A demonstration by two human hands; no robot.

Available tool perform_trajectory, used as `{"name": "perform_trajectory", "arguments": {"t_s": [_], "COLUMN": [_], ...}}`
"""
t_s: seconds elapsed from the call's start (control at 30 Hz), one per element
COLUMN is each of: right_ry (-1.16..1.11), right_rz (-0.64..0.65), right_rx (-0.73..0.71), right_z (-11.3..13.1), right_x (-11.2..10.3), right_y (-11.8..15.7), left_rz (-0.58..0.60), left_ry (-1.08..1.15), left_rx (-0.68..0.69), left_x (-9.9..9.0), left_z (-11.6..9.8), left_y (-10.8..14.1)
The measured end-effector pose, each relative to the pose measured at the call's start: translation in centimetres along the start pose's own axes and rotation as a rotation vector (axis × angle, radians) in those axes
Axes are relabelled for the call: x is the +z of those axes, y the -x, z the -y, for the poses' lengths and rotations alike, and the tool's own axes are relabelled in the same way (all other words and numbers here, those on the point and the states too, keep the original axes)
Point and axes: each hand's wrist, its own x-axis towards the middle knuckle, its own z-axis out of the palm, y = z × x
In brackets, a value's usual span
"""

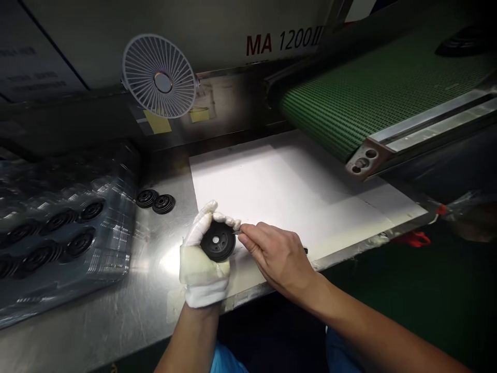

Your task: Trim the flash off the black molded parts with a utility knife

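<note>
My left hand (198, 254), in a white glove, is wrapped round a round black wheel-like part (225, 247) with a light centre hole and stepped rings. Its face is turned up toward me. At the right rim of this part, my bare right hand (277, 254) is closed in a pinch on a thin tool with a light metal tip (236, 232). Most of that tool is hidden inside the fist, so its exact kind does not show. A small black end (306, 250) peeks out beyond the right hand. Both hands are above the front edge of the white sheet (240, 181).
Two similar black parts (163, 203) lie on the metal table (151, 280). Stacked clear plastic trays (111, 248) holding several black parts stand at left. A white fan (161, 77) is behind. A green conveyor belt (349, 103) juts in from the right, with a metal end bracket (363, 161).
</note>
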Motion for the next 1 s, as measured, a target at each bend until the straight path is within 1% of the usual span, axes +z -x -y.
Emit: {"name": "perform_trajectory", "arguments": {"t_s": [0.23,0.4,0.57,0.67,0.83,1.0], "right_ry": [0.014,-0.023,-0.006,0.017,0.007,-0.013], "right_rz": [0.011,0.062,0.007,0.002,0.01,0.006], "right_rx": [0.038,0.02,0.061,0.069,0.074,0.078], "right_z": [-0.1,0.1,0.0,0.0,0.3,1.1], "right_x": [0.1,0.1,0.1,0.4,0.9,1.2], "right_y": [0.8,1.6,1.2,1.0,1.4,1.7], "left_rz": [-0.005,-0.06,0.009,-0.005,-0.023,-0.041], "left_ry": [-0.035,-0.076,-0.088,-0.092,-0.048,-0.047], "left_rx": [-0.049,-0.047,-0.041,-0.029,-0.016,0.061], "left_x": [-0.1,0.1,0.0,-0.1,-0.3,-0.1], "left_z": [0.5,0.6,0.5,0.6,0.7,1.2], "left_y": [-0.1,0.1,0.1,0.0,0.0,-0.3]}}
